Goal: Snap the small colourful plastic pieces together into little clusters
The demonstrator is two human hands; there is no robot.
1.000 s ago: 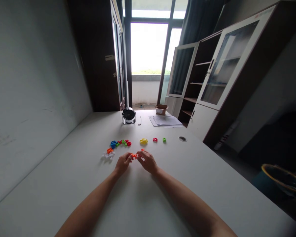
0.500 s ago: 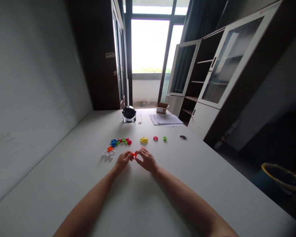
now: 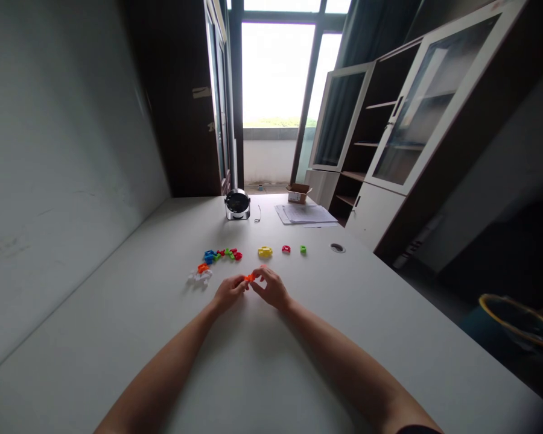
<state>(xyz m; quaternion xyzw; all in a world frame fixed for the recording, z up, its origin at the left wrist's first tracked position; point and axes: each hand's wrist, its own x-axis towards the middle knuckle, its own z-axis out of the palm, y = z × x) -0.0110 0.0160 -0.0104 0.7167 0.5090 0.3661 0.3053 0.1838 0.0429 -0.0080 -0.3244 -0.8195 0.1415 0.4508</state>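
Small orange plastic pieces point(image 3: 250, 278) are held between my two hands, just above the white table; they look like linking toy pieces, but the fingers partly cover them. My left hand point(image 3: 229, 291) pinches them from the left, its fingers closed. From the right, the thumb and fingertips of my right hand point(image 3: 272, 289) close on the same orange pieces. A bit of orange also shows behind the right fingertips. To the left lie white pieces point(image 3: 201, 277), an orange piece point(image 3: 203, 267), blue pieces point(image 3: 209, 257) and a red-and-green row point(image 3: 228, 254).
Beyond my hands lie a yellow piece point(image 3: 265, 252), a red piece point(image 3: 286, 249) and a green piece point(image 3: 303, 249). Farther back stand a small black fan point(image 3: 238, 205), papers point(image 3: 305, 214) and an open carton point(image 3: 298, 193). A round cable hole point(image 3: 337, 248) sits near the right edge.
The orange pieces have turned slightly and shifted a little to the right between my fingers. My right fingertips have moved slightly. The camera view has tilted down a bit.
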